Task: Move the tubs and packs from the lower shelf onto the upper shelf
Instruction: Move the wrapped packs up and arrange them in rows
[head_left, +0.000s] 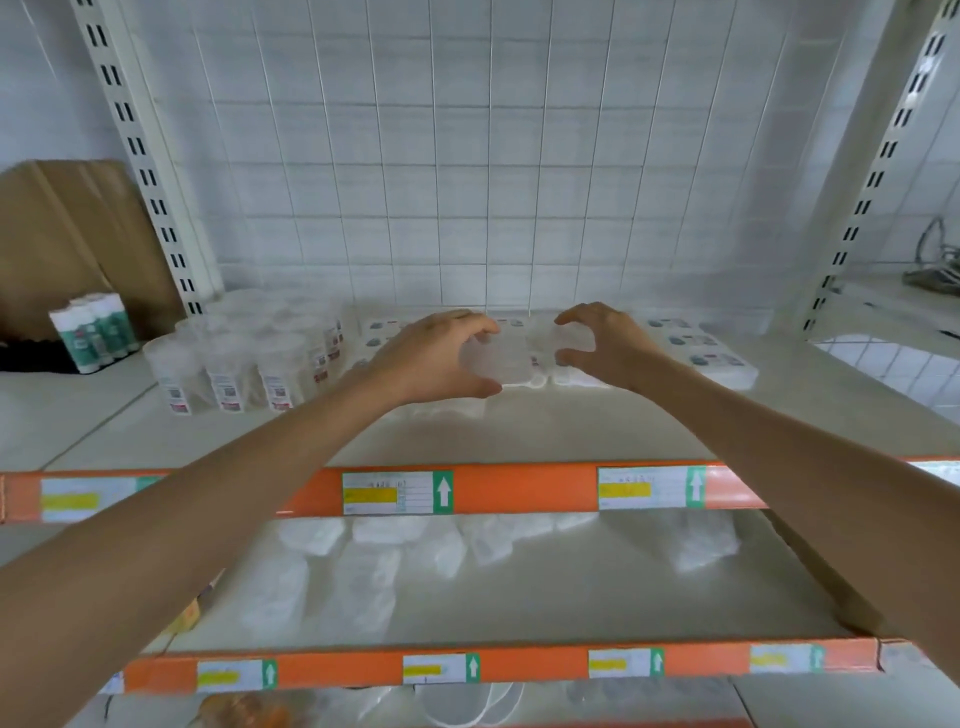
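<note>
Tub, translucent, rectangular, sat over upper shelf, pinched between left hand thumb and fingers. Right hand cupped wide beside tub's right end; contact unclear. White packs lay on lower shelf.

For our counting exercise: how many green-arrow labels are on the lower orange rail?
4 labels: left, centre, right of centre, far right. Another may hide at the left end of the rail.
</note>
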